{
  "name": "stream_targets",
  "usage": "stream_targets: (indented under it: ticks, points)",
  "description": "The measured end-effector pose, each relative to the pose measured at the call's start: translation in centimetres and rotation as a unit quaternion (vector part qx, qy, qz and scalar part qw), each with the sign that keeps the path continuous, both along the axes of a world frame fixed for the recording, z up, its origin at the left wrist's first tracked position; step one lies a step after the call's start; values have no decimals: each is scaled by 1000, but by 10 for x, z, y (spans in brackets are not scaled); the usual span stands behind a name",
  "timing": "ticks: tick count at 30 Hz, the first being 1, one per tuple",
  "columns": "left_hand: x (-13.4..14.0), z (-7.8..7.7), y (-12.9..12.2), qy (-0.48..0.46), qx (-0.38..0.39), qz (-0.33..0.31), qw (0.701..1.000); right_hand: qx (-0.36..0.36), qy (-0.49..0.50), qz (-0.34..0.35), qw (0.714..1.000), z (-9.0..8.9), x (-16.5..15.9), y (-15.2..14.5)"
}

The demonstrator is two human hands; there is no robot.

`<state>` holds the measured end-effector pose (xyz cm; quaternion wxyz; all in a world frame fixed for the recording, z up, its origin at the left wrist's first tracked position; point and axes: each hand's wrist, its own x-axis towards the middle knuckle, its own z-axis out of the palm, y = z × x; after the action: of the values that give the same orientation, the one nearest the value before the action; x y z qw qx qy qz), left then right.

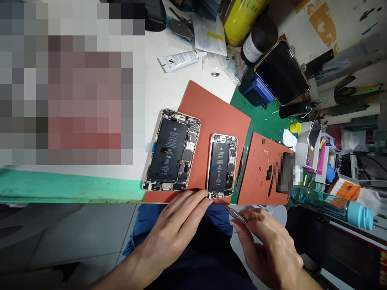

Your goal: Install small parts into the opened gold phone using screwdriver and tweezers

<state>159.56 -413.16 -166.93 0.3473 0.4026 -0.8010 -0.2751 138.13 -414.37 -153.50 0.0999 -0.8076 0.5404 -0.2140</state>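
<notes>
The smaller opened phone, its black battery and circuit parts showing, lies on a red-brown mat. My left hand has its fingers together at the phone's lower left corner and grips that edge. Between the thumb and fingers of my right hand is a thin metal pick with a ribbed handle. Its tip reaches the bottom edge of this phone. To the left lies a larger opened phone, also with its battery exposed; neither hand is on it.
A second red-brown mat carries small parts. Around the work are a silver tube, a propped-up phone, a dark bottle, a yellow can and a blue-capped water bottle. The table's front edge runs near my hands.
</notes>
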Motion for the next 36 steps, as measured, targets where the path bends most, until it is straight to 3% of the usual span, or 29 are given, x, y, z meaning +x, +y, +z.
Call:
stream_targets:
  ticks: [10, 22, 26, 31, 36]
  points:
    - [2, 1, 1, -17, 12, -17, 1000, 56, -4, -15, 998, -4, -3, 5]
    - [1, 1, -2, 8, 9, -7, 1000, -26, 28, 34, 999, -4, -1, 10]
    - [-1, 2, -4, 16, 0, -7, 1000, 6, 61, 23, 998, -4, -3, 11]
    - [-3, 2, -4, 27, 1, 13, 1000, 8, 14, 55, 998, -8, -6, 15]
    - [-2, 1, -3, 7, -9, -1, 1000, 31, 20, 10, 999, -11, -11, 19]
